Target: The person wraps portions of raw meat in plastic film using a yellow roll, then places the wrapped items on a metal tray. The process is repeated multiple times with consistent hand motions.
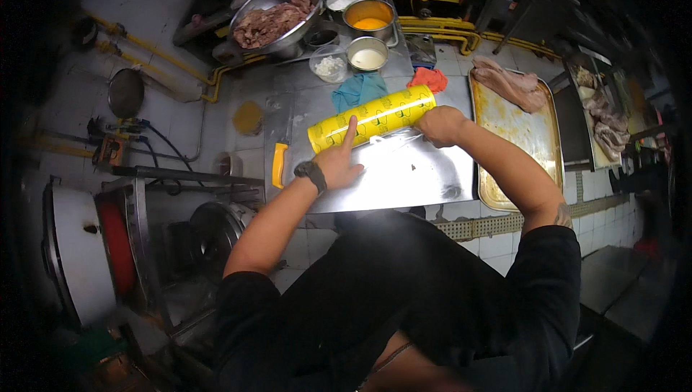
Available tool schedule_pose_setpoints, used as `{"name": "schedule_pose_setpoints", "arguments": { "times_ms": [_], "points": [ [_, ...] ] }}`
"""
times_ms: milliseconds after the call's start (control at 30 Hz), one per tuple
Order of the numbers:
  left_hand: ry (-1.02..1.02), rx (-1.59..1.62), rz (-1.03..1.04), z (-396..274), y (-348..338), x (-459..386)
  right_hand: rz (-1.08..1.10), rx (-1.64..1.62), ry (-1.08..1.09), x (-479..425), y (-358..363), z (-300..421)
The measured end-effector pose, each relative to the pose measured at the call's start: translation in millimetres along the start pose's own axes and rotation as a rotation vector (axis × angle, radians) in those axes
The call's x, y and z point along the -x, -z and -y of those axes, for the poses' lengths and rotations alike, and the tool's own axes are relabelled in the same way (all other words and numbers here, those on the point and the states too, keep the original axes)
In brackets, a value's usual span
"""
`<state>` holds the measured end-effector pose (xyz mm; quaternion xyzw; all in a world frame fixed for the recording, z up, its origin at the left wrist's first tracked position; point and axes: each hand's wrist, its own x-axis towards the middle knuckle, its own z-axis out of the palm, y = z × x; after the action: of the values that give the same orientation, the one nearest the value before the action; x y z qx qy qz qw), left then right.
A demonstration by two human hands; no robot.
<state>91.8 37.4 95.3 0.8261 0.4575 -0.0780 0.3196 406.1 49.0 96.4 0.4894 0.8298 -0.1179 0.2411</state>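
A thick yellow roll of cling film, printed with a repeated pattern, lies slantwise across the stainless steel worktop. My left hand is at the roll's near side, index finger stretched over its surface and thumb held apart. At the roll's right end my right hand is closed on the edge of a clear strip of film along the near side. Its fingertips are partly hidden. A blue cloth and a red cloth lie just behind the roll. Left of my left hand is a yellow handle.
At the back stand a steel bowl of meat, a pot with orange contents, a pot of pale liquid and a plastic tub. To the right, a metal tray holds a meat slab. A metal rack stands left.
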Motion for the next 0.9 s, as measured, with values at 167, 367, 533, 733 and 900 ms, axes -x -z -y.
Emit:
{"name": "schedule_pose_setpoints", "arguments": {
  "times_ms": [167,367,533,733,900],
  "points": [
    [-0.551,-0.131,-0.321,50,-66,-4,0.139,-0.039,0.012,5,-34,18],
    [-0.337,0.181,-0.05,56,-52,-7,0.184,-0.545,0.02,27,-37,-4],
    [-0.138,0.076,0.138,20,-39,-5,0.033,-0.999,0.019,60,-78,-45],
    [-0.148,0.096,0.106,18,-44,-9,-0.491,-0.642,-0.547,113,-106,-161],
    [-0.008,0.17,0.155,19,-35,-14,-0.911,-0.501,0.119,59,-48,-70]
  ]
}}
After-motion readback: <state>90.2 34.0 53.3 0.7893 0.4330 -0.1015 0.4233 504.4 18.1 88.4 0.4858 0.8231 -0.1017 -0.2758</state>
